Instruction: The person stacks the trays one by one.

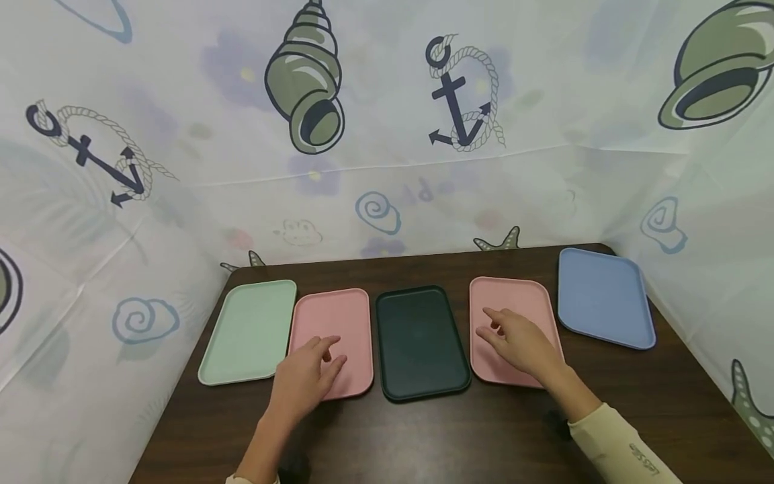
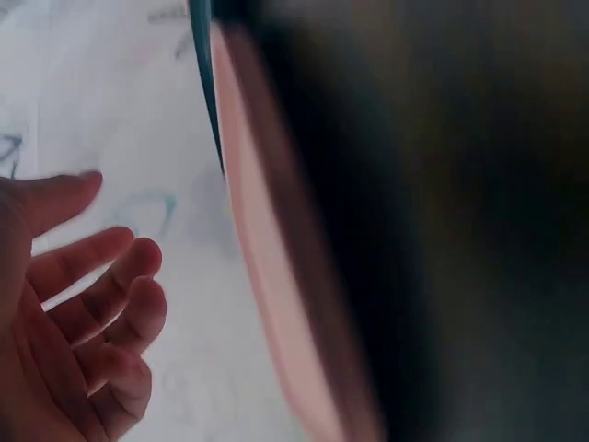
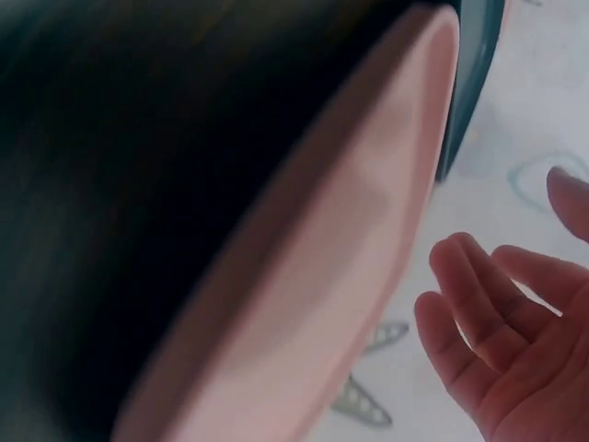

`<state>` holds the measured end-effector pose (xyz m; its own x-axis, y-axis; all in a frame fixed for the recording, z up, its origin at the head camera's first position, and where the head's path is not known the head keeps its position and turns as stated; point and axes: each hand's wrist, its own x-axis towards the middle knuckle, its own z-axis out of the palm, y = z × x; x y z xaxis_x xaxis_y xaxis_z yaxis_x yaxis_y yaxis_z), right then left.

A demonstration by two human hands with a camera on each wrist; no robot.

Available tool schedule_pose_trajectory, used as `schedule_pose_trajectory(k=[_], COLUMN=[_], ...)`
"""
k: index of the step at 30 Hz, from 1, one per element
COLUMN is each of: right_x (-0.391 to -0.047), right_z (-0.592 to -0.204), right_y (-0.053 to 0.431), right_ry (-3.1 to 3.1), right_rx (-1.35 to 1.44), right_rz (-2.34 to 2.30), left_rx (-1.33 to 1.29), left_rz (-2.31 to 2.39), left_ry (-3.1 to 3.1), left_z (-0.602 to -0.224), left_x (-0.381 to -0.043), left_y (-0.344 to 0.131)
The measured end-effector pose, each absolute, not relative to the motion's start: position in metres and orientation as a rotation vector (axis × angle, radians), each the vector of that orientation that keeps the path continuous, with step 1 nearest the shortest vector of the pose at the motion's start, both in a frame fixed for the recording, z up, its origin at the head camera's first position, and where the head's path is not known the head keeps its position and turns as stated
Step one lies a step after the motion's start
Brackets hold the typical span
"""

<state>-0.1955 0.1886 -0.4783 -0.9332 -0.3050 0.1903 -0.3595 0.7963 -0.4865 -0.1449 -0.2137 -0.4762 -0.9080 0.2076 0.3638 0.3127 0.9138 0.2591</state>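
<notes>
My left hand (image 1: 304, 376) hovers over the near left part of a pink tray (image 1: 351, 316), its fingers loosely bent and nothing in them. In the left wrist view the same hand (image 2: 78, 313) shows apart from the pink tray's edge (image 2: 267, 249). Over a second pink tray (image 1: 504, 292) on the right is my right hand (image 1: 523, 343), fingers relaxed and holding nothing. The right wrist view has this hand (image 3: 515, 331) with a gap between it and the tray's rim (image 3: 433, 101). A dark green tray (image 1: 420, 343) lies between the two pink ones.
A light green tray (image 1: 250, 333) lies at the left end of the dark wooden table (image 1: 435, 437). At the right end, a blue tray (image 1: 605, 296) lies near the corner. Patterned cloth (image 1: 387, 101) hangs behind the table and along both sides.
</notes>
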Motion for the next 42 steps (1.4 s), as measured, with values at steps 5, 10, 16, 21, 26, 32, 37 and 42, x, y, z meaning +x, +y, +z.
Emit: schedule_pose_trajectory(k=[5,10,16,21,26,32,37,42], right_x=[-0.202,-0.209,-0.212,-0.215,-0.219,-0.221,-0.222,-0.226], right_z=[-0.487,-0.494,-0.493,-0.491,-0.488,-0.488,-0.488,-0.489], right_y=[0.165,0.147,0.132,0.124,0.119,0.116,0.118,0.122], right_ry=[-2.920,-2.948,-2.962,-3.008,-3.069,-3.118,-3.132,-3.131], right_rx=[0.512,0.492,0.483,0.436,0.418,0.458,0.431,0.401], right_rz=[0.918,0.890,0.814,0.663,0.523,0.418,0.474,0.607], left_rx=[-0.267,-0.160,0.029,0.125,0.142,0.132,0.118,0.088], left_rz=[-0.675,-0.854,-0.845,-0.766,-0.740,-0.710,-0.718,-0.745], left_ry=[-2.785,-2.860,-2.983,-2.998,-3.016,-3.002,-2.990,-2.974], left_z=[-0.485,-0.492,-0.500,-0.503,-0.509,-0.513,-0.512,-0.507], left_x=[-0.124,-0.106,-0.096,-0.098,-0.102,-0.106,-0.109,-0.113], left_y=[-0.180,-0.151,-0.131,-0.125,-0.121,-0.117,-0.118,-0.120])
